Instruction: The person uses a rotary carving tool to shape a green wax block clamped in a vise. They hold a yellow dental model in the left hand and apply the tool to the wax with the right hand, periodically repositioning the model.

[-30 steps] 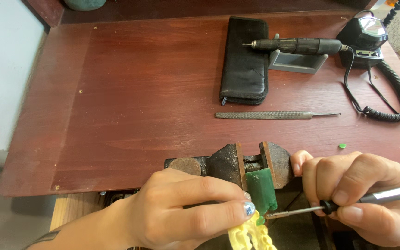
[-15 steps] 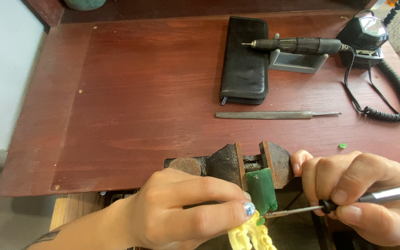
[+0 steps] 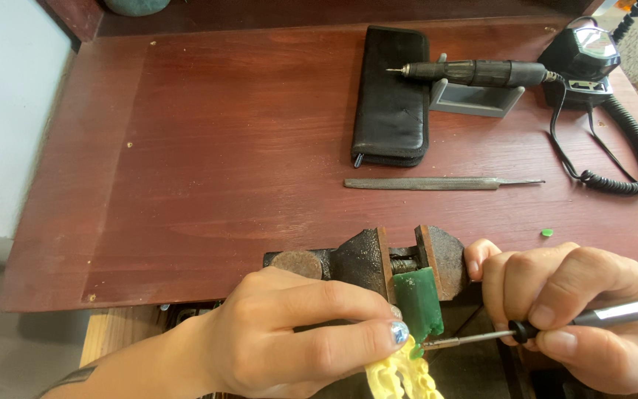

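Right hand [image 3: 577, 314] is closed in a pen grip around a slim metal hand tool [image 3: 555, 326]: black collar at the fingertips, grey handle running off right. The tool's long axis is near horizontal, tilted slightly down toward the left. Its thin shank ends at the lower edge of the green wax block [image 3: 418, 303], touching or just short of it; cannot tell which.

Left hand [image 3: 297, 336] is closed around a yellow dental cast [image 3: 400, 377], thumb and forefinger pinching it from the left. The cast sits directly under the green wax block, apparently touching it. Most of the cast is cut off by the frame's bottom edge.

The green wax block is clamped upright between the jaws of a small rusty bench vise [image 3: 378, 258] fixed at the near edge of the desk. The block's long axis runs roughly vertical in view, sticking out toward the person. It lies between the two hands: left hand just beside it on the left, right hand close on the right with the tool bridging the gap. The tool tip is the nearer contact.

On the dark red wooden desk [image 3: 223, 162], well apart from the hands:
- flat metal file [image 3: 437, 183], lying left-right
- black zip case [image 3: 394, 96], closed, contents hidden
- rotary handpiece [image 3: 474, 72] resting on a grey stand [image 3: 474, 100], bur pointing left
- black control unit [image 3: 581, 55] with a coiled cord [image 3: 636, 148]
- small green wax chip [image 3: 547, 233] near the right edge
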